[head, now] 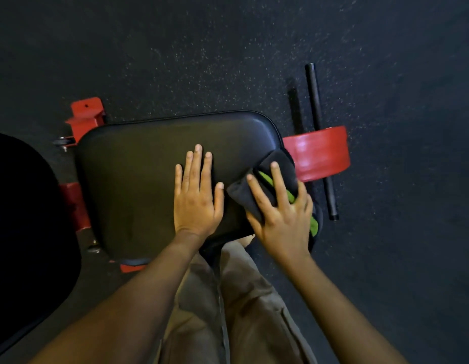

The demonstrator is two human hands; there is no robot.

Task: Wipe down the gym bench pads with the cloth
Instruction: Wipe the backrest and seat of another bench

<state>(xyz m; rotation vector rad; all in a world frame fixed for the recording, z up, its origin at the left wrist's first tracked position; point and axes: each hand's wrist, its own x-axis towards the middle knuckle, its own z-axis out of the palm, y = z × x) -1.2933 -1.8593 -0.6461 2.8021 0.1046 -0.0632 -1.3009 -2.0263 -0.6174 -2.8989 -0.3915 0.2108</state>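
Note:
A black padded seat pad (139, 179) lies below me, seen from above. My left hand (196, 195) rests flat on its right half, fingers straight and together. A black cloth with green patches (276, 166) is bunched at the pad's right edge. My right hand (283, 214) presses down on the cloth with spread, straight fingers. Part of the cloth hangs over the pad's near right corner. A second, larger black pad (26, 219) fills the left edge of the view.
The red bench frame (85, 115) shows at the pad's far left corner and along its left side. A red roller (320, 153) on a black bar (314, 101) sits just right of the pad. Dark speckled rubber floor (228, 48) surrounds everything. My legs in tan trousers (241, 298) stand against the pad's near edge.

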